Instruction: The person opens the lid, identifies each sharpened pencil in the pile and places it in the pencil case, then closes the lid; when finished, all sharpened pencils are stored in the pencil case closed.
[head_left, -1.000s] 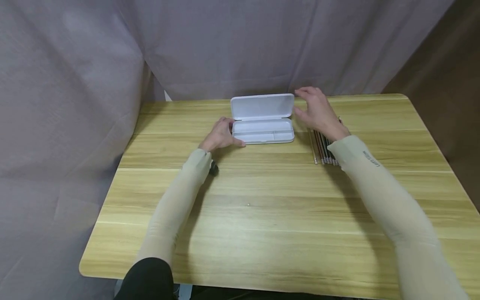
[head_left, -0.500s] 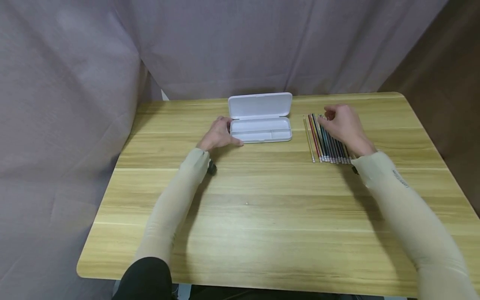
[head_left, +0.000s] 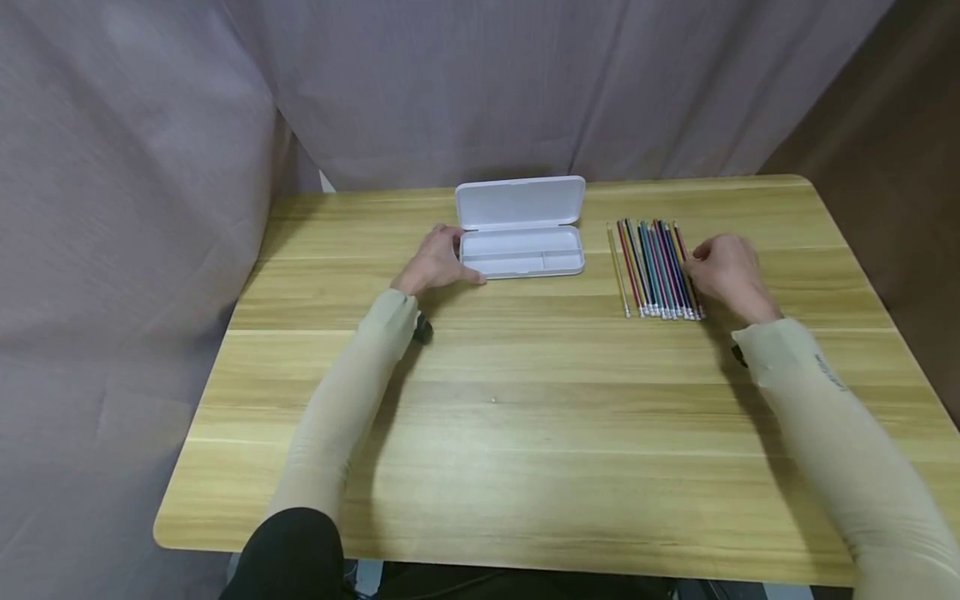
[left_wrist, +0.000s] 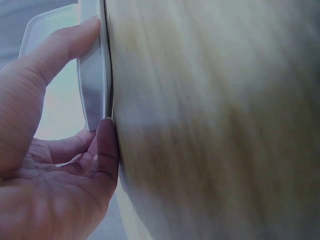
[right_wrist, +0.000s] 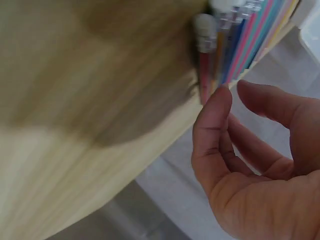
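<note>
Up near the top centre of the head view, the person's left hand (head_left: 437, 265) rests against the left end of an open white pencil case (head_left: 522, 252), whose lid (head_left: 521, 201) stands raised behind the tray. In the left wrist view the thumb and a fingertip (left_wrist: 106, 131) press on the case's short end wall (left_wrist: 93, 85), so the fingers of this hand hold the case by its edge; the other fingers curl loosely behind.

To the right of centre, a row of coloured pencils (head_left: 654, 268) lies side by side on the tabletop (head_left: 525, 417), well apart from the case, tips toward the far edge and eraser ends toward the person. The right hand (head_left: 726, 273) sits just beside the right edge of that row. In the right wrist view its fingers (right_wrist: 216, 130) are loosely bent and parted, gripping nothing, with a fingertip close to the eraser ends of the pencils (right_wrist: 235, 40); whether it touches them cannot be told, as the view is blurred.

Between case and pencils runs a strip of bare wood. The lower half of the head view is open tabletop, crossed only by the two sleeved forearms. Grey curtain (head_left: 487, 92) hangs close behind the far edge.
</note>
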